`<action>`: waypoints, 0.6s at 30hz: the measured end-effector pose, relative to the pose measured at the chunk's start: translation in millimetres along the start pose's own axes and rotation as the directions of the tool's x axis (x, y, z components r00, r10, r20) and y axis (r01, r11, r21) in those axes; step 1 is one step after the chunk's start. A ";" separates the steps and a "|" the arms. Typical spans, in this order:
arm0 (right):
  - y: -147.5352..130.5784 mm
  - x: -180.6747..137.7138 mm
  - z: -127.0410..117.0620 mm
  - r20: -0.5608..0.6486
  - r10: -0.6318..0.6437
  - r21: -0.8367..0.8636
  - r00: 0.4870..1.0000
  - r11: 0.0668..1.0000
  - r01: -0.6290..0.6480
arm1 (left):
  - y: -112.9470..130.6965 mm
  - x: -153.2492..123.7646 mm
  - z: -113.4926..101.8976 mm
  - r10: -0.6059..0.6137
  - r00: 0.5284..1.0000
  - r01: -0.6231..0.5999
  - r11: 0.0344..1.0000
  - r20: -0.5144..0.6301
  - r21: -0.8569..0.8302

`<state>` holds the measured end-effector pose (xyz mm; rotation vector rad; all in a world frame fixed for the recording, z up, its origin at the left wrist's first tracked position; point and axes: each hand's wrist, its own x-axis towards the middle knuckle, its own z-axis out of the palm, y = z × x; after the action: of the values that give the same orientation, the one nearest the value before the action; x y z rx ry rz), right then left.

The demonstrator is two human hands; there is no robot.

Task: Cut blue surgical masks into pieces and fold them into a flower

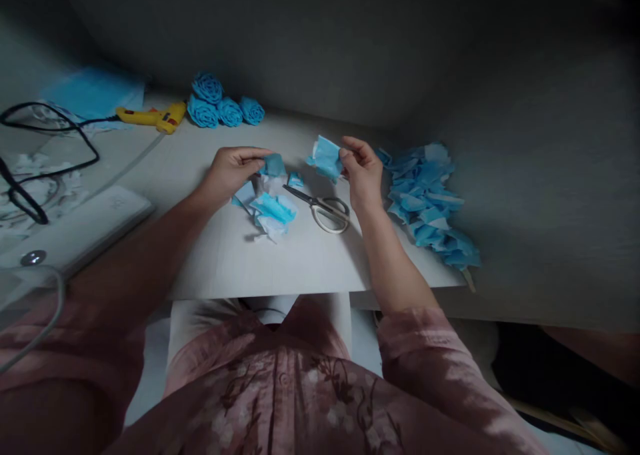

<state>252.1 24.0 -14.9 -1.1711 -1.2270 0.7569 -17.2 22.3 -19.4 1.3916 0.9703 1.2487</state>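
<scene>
My left hand (235,169) pinches a small blue piece of thin sheet (273,165) between thumb and fingers, just above the table. A larger blue piece (327,156), pale at its edge, is held between the thumb and fingers of my right hand (361,168). Scissors (327,211) with white handles lie below and between the hands, blades pointing up and left. Crumpled blue and white scraps (274,211) rest near my left hand, and a tiny blue scrap (295,179) sits by the scissor tips.
Several rolled blue flowers (230,111) stand at the back beside a yellow glue gun (153,116). A heap of blue pieces (430,201) lies along the right wall. To the left are a flat blue sheet (95,91), a black cable (93,148) and a white box-like device (85,228).
</scene>
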 end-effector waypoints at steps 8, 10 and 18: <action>6.6 10.2 -8.6 -0.066 0.046 0.022 0.997 0.999 -0.044 | 8.5 -7.8 5.9 -0.054 0.981 0.057 0.998 0.187 -0.013; 8.6 13.1 -11.9 -0.048 0.069 0.024 0.996 0.997 -0.068 | 8.6 -7.2 5.9 -0.058 0.980 0.059 0.998 0.189 0.002; 6.6 16.7 -19.3 0.017 0.202 0.149 0.979 0.968 -0.202 | 8.7 -6.0 4.3 -0.080 0.969 0.092 0.995 0.233 -0.044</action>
<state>275.5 36.3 -14.7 -1.1814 -1.0423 0.9864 -14.3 14.2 -12.0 1.4016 0.8203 1.0159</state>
